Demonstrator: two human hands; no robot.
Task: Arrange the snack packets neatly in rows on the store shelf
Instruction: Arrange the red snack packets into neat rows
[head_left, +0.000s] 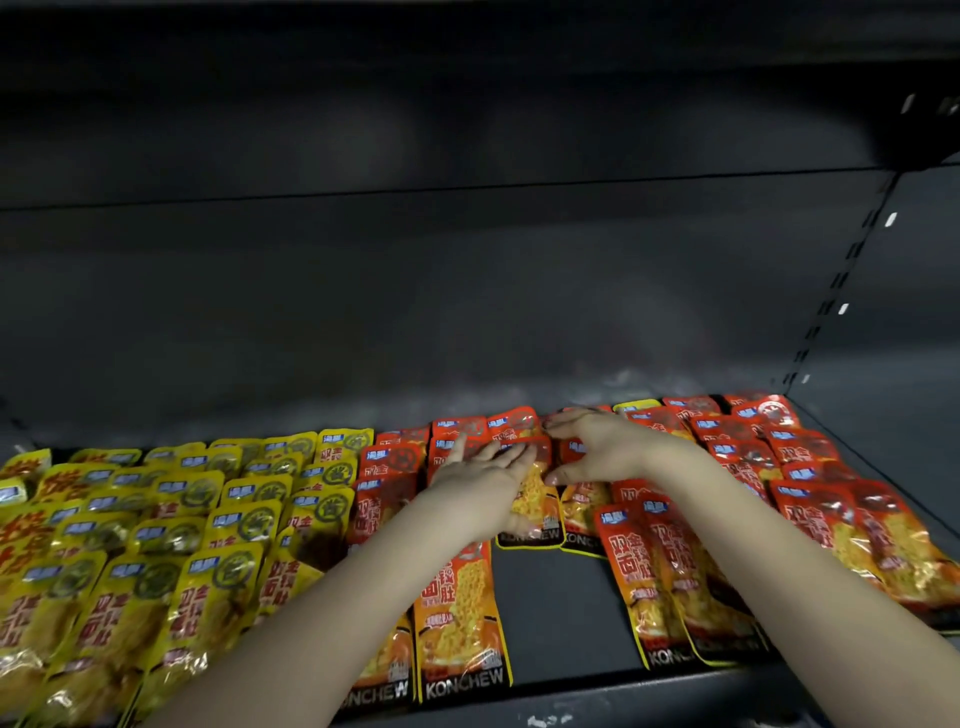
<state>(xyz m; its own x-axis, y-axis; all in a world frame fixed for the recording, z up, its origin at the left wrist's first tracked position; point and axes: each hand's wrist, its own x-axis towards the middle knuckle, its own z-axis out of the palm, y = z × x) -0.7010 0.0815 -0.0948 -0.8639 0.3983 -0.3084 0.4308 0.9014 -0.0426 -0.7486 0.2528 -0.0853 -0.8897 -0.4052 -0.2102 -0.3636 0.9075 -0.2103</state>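
Head view, left hand (483, 480): I see straight fingers lying flat on an orange packet (531, 499) at the frame's centre.
Right hand (605, 449): at 3 o'clock of the left, fingers arched over that packet's top. It is too blurred for me to tell whether they pinch it.
Orange packets (831, 519): overlapping rows towards 3 o'clock.
Yellow packets (156, 545): rows at 8 o'clock.
Shelf (561, 613): bare grey patch at 6 o'clock.
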